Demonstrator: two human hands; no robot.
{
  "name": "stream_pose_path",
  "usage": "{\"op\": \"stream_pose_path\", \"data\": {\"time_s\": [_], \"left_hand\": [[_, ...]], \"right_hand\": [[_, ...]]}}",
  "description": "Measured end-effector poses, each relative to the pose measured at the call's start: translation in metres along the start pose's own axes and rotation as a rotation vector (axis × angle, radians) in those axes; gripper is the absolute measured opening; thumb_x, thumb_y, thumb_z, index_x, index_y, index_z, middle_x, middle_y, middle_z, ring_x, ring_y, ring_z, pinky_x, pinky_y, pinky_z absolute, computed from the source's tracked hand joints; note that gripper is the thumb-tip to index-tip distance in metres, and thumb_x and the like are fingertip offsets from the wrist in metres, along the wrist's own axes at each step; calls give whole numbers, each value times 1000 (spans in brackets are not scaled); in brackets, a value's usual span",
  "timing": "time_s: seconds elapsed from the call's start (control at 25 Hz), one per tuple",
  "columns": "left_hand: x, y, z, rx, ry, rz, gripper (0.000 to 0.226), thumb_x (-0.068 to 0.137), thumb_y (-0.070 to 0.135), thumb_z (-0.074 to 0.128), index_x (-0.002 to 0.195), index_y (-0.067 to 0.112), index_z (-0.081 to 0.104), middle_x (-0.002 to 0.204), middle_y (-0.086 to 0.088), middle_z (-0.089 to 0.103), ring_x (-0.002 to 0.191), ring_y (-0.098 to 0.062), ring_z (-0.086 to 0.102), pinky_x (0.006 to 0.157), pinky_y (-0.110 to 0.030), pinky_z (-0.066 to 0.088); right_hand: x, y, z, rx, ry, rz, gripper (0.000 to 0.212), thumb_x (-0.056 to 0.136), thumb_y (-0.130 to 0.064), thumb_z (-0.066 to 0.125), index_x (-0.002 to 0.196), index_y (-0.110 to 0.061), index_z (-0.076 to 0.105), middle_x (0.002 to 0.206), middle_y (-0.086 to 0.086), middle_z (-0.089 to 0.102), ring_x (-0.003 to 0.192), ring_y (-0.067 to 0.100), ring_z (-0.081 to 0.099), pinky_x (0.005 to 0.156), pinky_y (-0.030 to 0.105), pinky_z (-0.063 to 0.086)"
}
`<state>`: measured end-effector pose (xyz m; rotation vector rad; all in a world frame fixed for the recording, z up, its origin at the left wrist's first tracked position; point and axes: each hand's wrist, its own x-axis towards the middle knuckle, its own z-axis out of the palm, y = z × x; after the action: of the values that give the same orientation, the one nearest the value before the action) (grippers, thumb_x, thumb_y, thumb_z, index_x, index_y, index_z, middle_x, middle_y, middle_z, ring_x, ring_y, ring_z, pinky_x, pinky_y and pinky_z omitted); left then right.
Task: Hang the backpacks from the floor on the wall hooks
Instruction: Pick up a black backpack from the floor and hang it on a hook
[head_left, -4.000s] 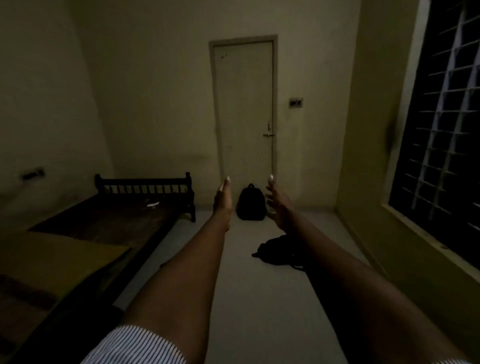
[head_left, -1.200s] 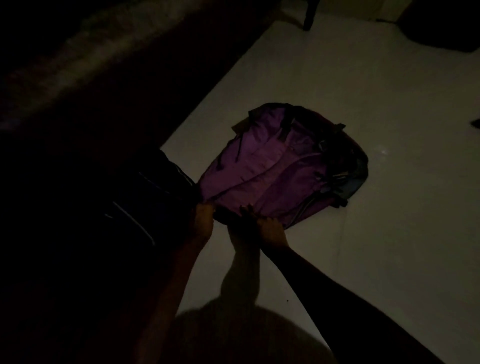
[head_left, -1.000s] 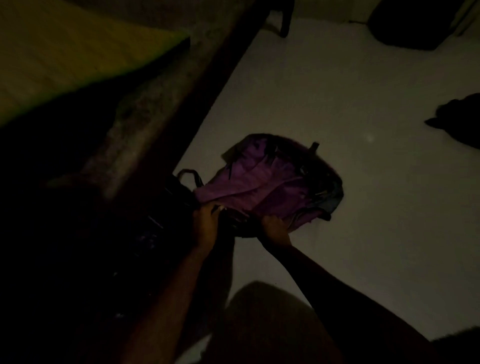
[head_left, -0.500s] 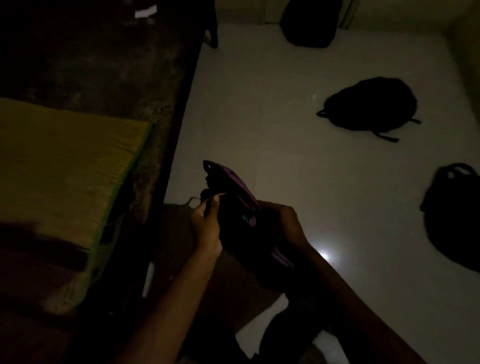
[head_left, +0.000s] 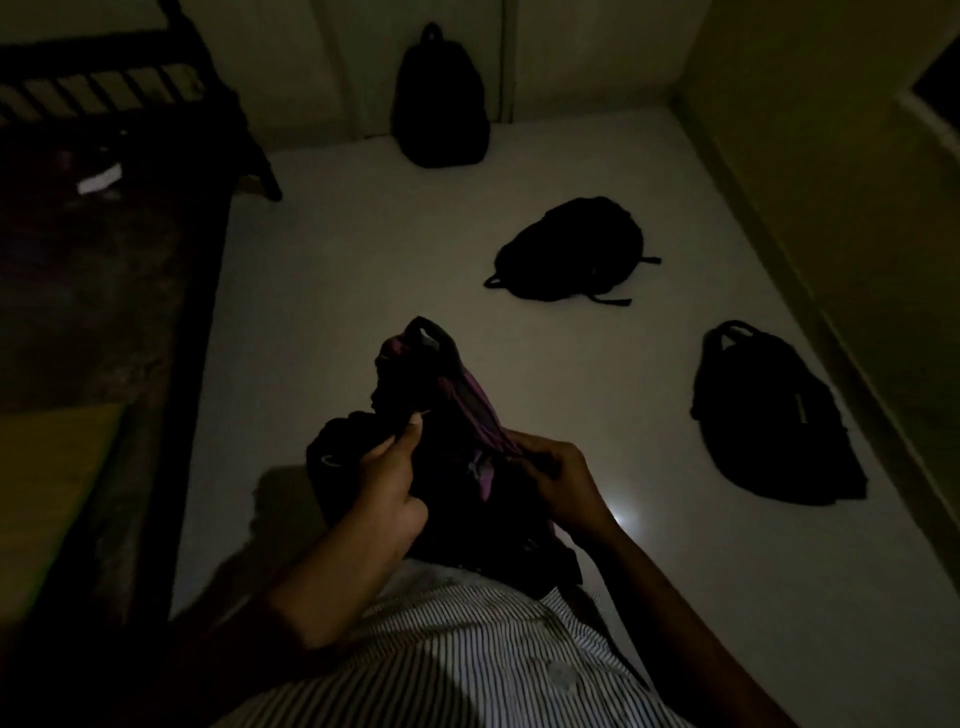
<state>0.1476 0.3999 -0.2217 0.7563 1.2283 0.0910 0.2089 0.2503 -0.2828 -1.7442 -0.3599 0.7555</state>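
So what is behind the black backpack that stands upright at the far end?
Behind the upright backpack stand the closed door and wall; the door's bottom part is covered by it.

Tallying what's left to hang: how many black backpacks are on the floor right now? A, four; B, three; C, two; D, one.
B: one black backpack stands against the door, one lies mid-floor, one lies by the right wall; the purple backpack is held in both hands.
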Motion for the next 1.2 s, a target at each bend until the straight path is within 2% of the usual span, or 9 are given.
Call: {"op": "stream_pose_path", "data": {"time_s": [0.08,0.28,0.36,0.52,0.68,0.96,1.08,1.16,1.2], "left_hand": [[4,14,41,-25,-67,-11,39,90,27,54,126,11,55,132,-17,56,100,-27,56,82,-40,45],[74,42,164,-62,-211,-97,46,90,30,52,132,11,49,140,-17,48,116,-29,52,85,-41,44],[101,56,231,-27,-266,-140,48,91,32,50,133,9,47,143,-17,45,125,-31,48,89,-42,41],[134,105,379,92,-379,-211,51,91,31,51,135,7,43,144,-18,43,129,-31,44,101,-42,39],[166,144,522,230,-460,-248,53,89,34,55,134,6,46,141,-20,46,126,-34,47,96,-45,41],[201,161,715,318,-558,-294,48,93,31,49,133,5,46,142,-16,45,130,-32,44,105,-43,36],[223,166,795,366,-566,-281,48,93,33,49,133,6,46,143,-16,45,129,-31,44,101,-42,38],[238,169,840,365,-515,-266,47,90,31,54,130,7,50,140,-15,49,125,-31,49,93,-42,42],[245,171,859,356,-514,-256,46,89,29,56,129,7,51,139,-14,50,124,-30,50,92,-42,42]], "right_hand": [[23,-15,-39,-2,47,-35,33,88,3,54,119,-6,63,114,-5,65,92,-16,62,89,7,47],[113,-19,-133,-126,215,-58,31,88,-4,59,119,-9,64,121,8,66,110,17,63,100,25,47],[157,-16,-180,-155,286,-42,31,89,-5,58,119,-10,64,121,10,66,111,20,63,99,28,47],[241,-37,-281,-159,465,15,30,90,-7,57,119,-7,63,116,12,68,106,26,65,93,30,48],[309,-59,-379,-101,583,-3,31,89,-3,57,119,-5,64,116,11,69,108,23,65,98,37,49],[407,-59,-510,-7,852,90,31,87,1,55,115,-7,67,114,9,70,107,17,64,96,32,50],[459,-52,-579,5,960,154,30,87,-3,55,115,-6,67,108,9,71,98,16,64,80,17,47],[488,-45,-618,24,1000,209,29,88,-7,54,113,-6,68,104,9,71,94,19,65,69,15,42],[502,-40,-634,32,1007,232,28,89,-9,54,113,-7,68,104,9,71,94,20,64,70,17,42]]}}
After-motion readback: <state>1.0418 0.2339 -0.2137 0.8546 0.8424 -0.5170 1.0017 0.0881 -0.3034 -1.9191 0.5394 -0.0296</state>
